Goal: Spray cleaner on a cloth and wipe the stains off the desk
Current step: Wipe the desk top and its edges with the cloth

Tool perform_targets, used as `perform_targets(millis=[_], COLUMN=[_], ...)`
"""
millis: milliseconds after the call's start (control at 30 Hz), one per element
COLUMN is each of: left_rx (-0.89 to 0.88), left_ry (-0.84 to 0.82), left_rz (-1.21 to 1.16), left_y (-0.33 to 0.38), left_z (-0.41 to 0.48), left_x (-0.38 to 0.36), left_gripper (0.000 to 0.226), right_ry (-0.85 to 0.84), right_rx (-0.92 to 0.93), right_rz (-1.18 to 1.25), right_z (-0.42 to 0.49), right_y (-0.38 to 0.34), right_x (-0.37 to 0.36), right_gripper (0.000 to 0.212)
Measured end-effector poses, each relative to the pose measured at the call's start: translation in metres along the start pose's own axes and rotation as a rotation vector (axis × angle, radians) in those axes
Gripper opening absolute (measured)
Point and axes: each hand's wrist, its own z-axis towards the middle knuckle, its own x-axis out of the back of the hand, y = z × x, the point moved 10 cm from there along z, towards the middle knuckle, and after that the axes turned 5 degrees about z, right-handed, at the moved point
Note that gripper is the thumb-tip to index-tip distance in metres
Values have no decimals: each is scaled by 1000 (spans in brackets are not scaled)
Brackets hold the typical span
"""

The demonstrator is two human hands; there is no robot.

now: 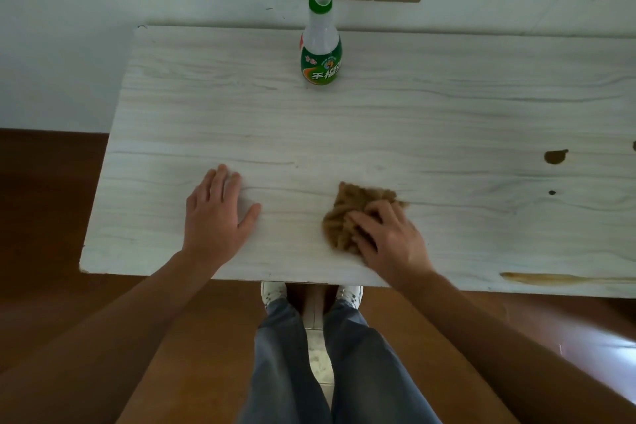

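Grips crumpled brown fuzzy cloth (347, 217) against pale wood-grain desk (378, 120) with right hand (389, 237). Rests left hand (215, 213) flat, well apart. Shows upright green-labelled clear spray bottle (320, 55) at far edge, brown stains (554, 156) right.

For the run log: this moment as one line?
left hand flat on desk | right hand grips brown cloth on desk | spray bottle upright at back | stains unwiped at right

1. Soft, even light; the pale tabletop (395, 113) is evenly bright.
2. Shadows are faint and soft-edged.
3. The centre is sharp: the cloth (351, 213) fibres show clearly.
4. Wide-angle distortion bows the tabletop's edges; the spray bottle (320, 55) top and the lower corners look smeared.
5. A pale sheen marks the floor (614, 344) at the right edge.
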Motion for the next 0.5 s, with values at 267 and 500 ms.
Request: perform_targets(millis=[267,500], left_rx=[-15,-20], left_ry=[-26,2], left_rz=[18,-16], left_y=[0,-3], left_z=[0,-1], left_x=[-6,-5], left_gripper=[74,75], right_ry=[145,124], right_rx=[-422,-241], right_rz=[-130,-41], right_z=[77,11], right_y=[99,11], right_x=[59,8], right_gripper=[43,38])
